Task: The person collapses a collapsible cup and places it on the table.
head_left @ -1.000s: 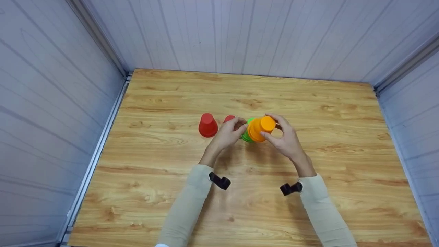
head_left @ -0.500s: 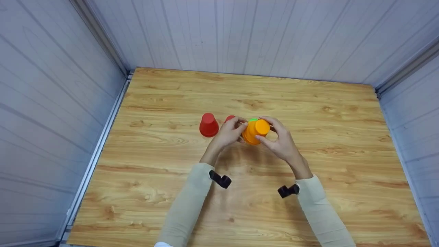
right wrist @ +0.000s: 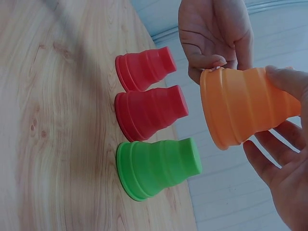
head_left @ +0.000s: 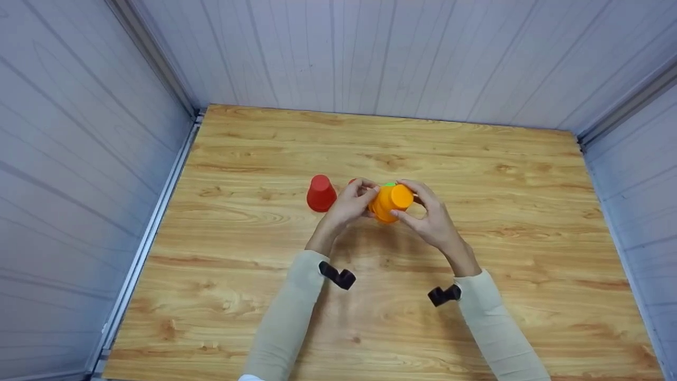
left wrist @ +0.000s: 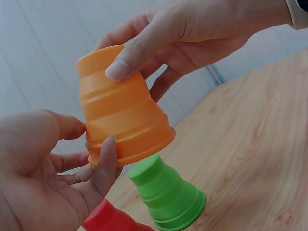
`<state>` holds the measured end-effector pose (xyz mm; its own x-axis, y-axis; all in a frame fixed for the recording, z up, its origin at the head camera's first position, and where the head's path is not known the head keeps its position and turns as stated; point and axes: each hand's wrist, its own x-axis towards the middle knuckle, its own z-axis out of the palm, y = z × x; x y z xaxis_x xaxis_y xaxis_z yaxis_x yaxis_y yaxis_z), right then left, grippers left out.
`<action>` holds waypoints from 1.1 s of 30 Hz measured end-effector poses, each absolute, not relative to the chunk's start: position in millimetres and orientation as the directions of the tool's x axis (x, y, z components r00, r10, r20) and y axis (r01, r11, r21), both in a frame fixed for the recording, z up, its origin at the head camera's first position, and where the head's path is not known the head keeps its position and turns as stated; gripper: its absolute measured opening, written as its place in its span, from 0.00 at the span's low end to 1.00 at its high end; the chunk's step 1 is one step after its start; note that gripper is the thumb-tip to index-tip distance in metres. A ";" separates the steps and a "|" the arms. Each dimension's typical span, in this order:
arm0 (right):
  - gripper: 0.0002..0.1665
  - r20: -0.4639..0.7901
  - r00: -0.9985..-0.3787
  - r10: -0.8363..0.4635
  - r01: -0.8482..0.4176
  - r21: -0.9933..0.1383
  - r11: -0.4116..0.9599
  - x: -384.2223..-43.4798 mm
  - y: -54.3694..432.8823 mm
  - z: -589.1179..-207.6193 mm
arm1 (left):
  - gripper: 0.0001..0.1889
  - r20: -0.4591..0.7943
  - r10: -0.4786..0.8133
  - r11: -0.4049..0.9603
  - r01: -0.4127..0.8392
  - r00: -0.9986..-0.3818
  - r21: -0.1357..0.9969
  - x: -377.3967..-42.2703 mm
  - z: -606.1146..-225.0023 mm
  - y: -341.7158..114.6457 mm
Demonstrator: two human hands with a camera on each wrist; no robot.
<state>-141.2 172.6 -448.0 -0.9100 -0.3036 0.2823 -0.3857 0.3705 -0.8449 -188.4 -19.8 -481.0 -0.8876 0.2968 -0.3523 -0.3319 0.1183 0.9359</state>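
Note:
An orange stepped cup point(head_left: 394, 198) is held upside down above the table. My right hand point(head_left: 436, 219) grips it near its narrow closed end, thumb on one side and fingers on the other. At the wide rim, my left hand point(head_left: 349, 203) pinches the cup, as the left wrist view shows with its fingertips point(left wrist: 109, 144). Below and behind stands a green cup point(right wrist: 159, 166), mouth down on the table. Beside it in a row are a red cup point(right wrist: 151, 113) and another red cup point(right wrist: 144, 67), also inverted. My left hand mostly hides the middle red cup in the head view.
The wooden tabletop point(head_left: 264, 159) carries the cups near its middle. Pale panel walls point(head_left: 338, 58) rise at the back and on both sides. A black camera mount sits on each sleeve, such as the left mount point(head_left: 337, 276).
My right hand and the orange cup have shifted left toward my left hand, covering more of the green cup in the head view. My left hand stays nearly in place.

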 end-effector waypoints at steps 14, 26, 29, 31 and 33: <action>0.21 0.119 -0.956 -0.270 -0.161 -0.977 0.140 -151.1 184.4 -458.7 | 0.17 -0.308 0.394 -0.042 -0.352 -0.866 0.935 -188.1 -483.4 -31.4; 0.31 -0.105 -0.955 -0.276 0.048 -0.977 0.206 -167.1 195.0 -486.3 | 0.17 -0.215 0.533 -0.073 -0.298 -0.818 0.952 -187.2 -483.8 -36.1; 0.30 -0.147 -0.943 -0.298 0.090 -0.976 0.196 -167.5 195.1 -487.4 | 0.17 -0.216 0.549 -0.063 -0.298 -0.807 0.952 -187.9 -484.1 -36.6; 0.29 -0.163 -0.939 -0.303 0.117 -0.979 0.164 -167.2 195.3 -486.8 | 0.16 -0.218 0.555 -0.056 -0.298 -0.803 0.953 -188.5 -484.2 -37.4; 0.30 -0.172 -0.938 -0.301 0.136 -0.981 0.137 -166.7 195.9 -485.2 | 0.16 -0.226 0.556 -0.041 -0.298 -0.800 0.954 -189.2 -483.9 -38.4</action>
<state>-166.7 195.9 -485.2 -0.9380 -0.3008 -0.1720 0.1360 0.1369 -0.9812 -189.2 -38.4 -483.9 -0.7996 0.5563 -0.2261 -0.2984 -0.0414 0.9535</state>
